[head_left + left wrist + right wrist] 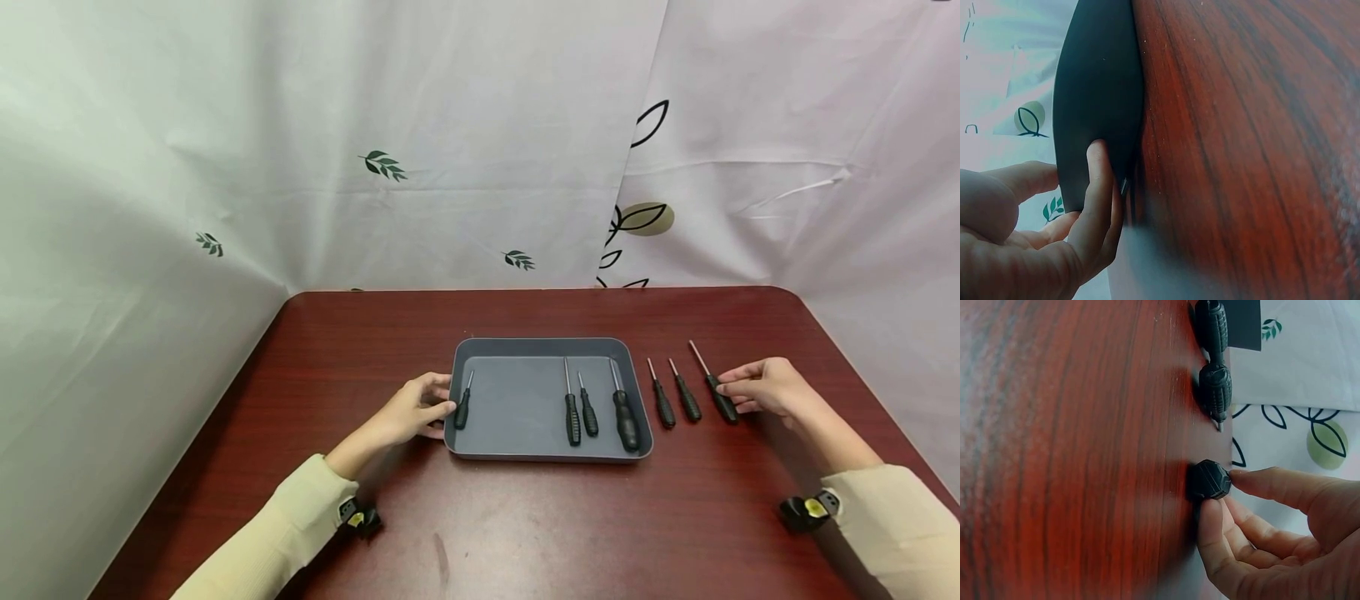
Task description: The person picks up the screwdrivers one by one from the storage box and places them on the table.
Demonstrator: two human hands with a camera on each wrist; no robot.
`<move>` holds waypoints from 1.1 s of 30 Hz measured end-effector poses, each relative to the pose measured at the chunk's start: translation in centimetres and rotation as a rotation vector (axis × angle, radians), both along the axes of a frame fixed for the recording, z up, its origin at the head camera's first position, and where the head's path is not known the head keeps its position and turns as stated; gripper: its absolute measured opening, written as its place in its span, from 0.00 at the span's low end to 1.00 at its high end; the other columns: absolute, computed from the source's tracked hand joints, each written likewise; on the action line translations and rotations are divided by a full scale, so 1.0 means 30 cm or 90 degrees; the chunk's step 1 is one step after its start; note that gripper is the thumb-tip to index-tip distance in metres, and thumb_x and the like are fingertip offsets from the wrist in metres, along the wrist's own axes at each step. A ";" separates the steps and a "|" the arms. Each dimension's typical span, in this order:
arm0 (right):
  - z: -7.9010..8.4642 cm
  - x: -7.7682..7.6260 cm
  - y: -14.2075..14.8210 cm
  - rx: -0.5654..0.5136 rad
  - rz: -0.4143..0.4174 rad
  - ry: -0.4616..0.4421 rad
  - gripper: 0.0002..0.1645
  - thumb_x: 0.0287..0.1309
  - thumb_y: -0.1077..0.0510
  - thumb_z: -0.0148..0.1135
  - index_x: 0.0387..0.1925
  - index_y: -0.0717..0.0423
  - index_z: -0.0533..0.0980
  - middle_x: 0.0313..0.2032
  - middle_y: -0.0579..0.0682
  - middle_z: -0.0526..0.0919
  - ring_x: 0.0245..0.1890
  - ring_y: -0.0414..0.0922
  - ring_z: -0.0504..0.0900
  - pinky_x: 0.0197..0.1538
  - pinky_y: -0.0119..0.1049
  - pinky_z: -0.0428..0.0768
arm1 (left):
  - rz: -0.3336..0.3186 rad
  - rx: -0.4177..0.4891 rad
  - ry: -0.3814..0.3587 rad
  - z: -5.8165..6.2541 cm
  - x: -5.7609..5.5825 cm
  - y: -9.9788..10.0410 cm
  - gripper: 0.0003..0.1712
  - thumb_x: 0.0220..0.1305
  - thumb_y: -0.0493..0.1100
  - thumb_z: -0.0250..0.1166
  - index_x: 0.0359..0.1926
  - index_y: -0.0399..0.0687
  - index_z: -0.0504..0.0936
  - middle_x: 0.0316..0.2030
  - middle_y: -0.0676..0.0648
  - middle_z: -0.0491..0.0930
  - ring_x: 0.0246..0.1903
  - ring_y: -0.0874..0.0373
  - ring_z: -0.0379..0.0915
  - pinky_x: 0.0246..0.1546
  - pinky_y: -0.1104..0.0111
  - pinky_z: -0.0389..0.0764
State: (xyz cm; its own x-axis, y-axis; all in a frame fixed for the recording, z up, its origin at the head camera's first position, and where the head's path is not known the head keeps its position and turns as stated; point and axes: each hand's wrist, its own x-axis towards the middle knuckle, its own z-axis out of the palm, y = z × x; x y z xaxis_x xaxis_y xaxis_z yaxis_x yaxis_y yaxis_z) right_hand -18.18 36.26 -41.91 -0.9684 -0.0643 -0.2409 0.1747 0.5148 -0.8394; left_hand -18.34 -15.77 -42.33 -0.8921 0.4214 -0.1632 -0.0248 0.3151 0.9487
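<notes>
In the head view a grey tray (517,408) lies on the table, and my left hand (412,408) grips its left wall. The left wrist view has the thumb over the rim and the fingers against the outer side of the tray (1094,81). To the right, my right hand (768,387) pinches the black handle of a screwdriver (722,402) between thumb and fingers. Its shaft points away towards the back. From the right wrist, the end of that screwdriver (1211,479) appears close over the table.
Inside the tray, a small screwdriver (462,408) lies at the left and three others, including a thick one (625,421), at the right. Two more screwdrivers, one (663,407) nearer the tray and another (686,400), lie on the table (525,533). White curtains (450,100) hang behind.
</notes>
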 end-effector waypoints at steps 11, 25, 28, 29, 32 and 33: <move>0.004 0.002 0.004 0.005 0.004 0.003 0.19 0.63 0.70 0.60 0.46 0.89 0.72 0.32 0.54 0.86 0.26 0.38 0.82 0.31 0.37 0.87 | -0.003 0.008 -0.001 0.001 0.002 0.002 0.30 0.72 0.29 0.57 0.69 0.22 0.58 0.51 0.29 0.71 0.43 0.47 0.79 0.36 0.53 0.88; 0.007 0.003 0.010 0.009 0.003 -0.001 0.19 0.64 0.71 0.58 0.47 0.90 0.71 0.33 0.55 0.86 0.26 0.38 0.83 0.32 0.37 0.87 | -0.003 0.016 -0.001 -0.007 0.004 0.002 0.29 0.71 0.28 0.57 0.68 0.21 0.58 0.50 0.29 0.70 0.42 0.49 0.78 0.35 0.56 0.88; 0.008 0.002 0.011 0.007 -0.001 -0.005 0.19 0.65 0.70 0.59 0.47 0.90 0.71 0.33 0.54 0.86 0.26 0.38 0.83 0.32 0.37 0.87 | -0.003 0.014 -0.001 -0.006 0.003 0.001 0.30 0.71 0.29 0.57 0.68 0.21 0.57 0.50 0.29 0.70 0.42 0.49 0.78 0.35 0.55 0.88; 0.008 0.001 0.011 0.006 -0.003 -0.006 0.20 0.66 0.70 0.59 0.47 0.90 0.71 0.33 0.54 0.86 0.26 0.38 0.83 0.32 0.37 0.87 | -0.004 0.013 0.000 -0.006 0.002 0.001 0.30 0.72 0.29 0.57 0.68 0.21 0.57 0.50 0.29 0.70 0.43 0.49 0.78 0.36 0.55 0.88; 0.010 -0.001 0.012 -0.001 -0.009 -0.009 0.20 0.65 0.69 0.59 0.47 0.89 0.71 0.33 0.53 0.86 0.26 0.38 0.83 0.32 0.36 0.87 | -0.003 0.013 -0.003 -0.005 0.000 -0.001 0.30 0.72 0.29 0.57 0.69 0.22 0.57 0.50 0.29 0.70 0.43 0.48 0.78 0.36 0.55 0.88; 0.011 -0.001 0.012 -0.004 -0.010 -0.009 0.20 0.65 0.69 0.60 0.47 0.89 0.71 0.33 0.53 0.86 0.26 0.38 0.83 0.32 0.37 0.87 | -0.004 0.014 -0.003 -0.005 -0.001 -0.001 0.30 0.72 0.29 0.57 0.69 0.21 0.57 0.50 0.29 0.70 0.43 0.48 0.78 0.36 0.54 0.88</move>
